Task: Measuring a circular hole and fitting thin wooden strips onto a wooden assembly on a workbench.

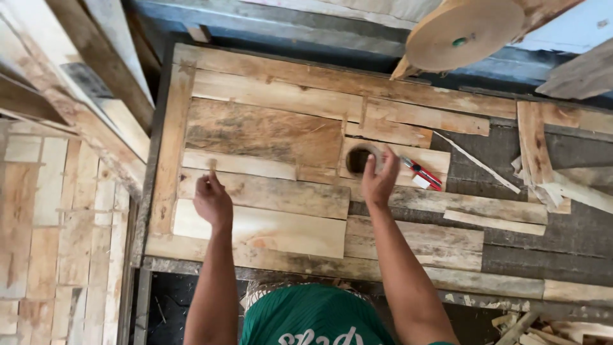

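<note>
Clear tape roll (361,159) lies flat on the wooden worktop (268,134).

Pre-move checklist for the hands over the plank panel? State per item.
1. Left hand pinches a small pale piece at its fingertips, over the wooden panel: ok, though what the piece is cannot be told.
2. Right hand has a grip on the tape roll: ok, fingers on its rim.
3. Tape roll lies on the panel rather than lifted: cannot tell.
4. Red marker is clear of both hands: ok, it lies just right of the roll.
5. Planks sit flush and tight: not ok, gaps and uneven edges show.
6. Loose thin strip off the panel: ok.
</note>
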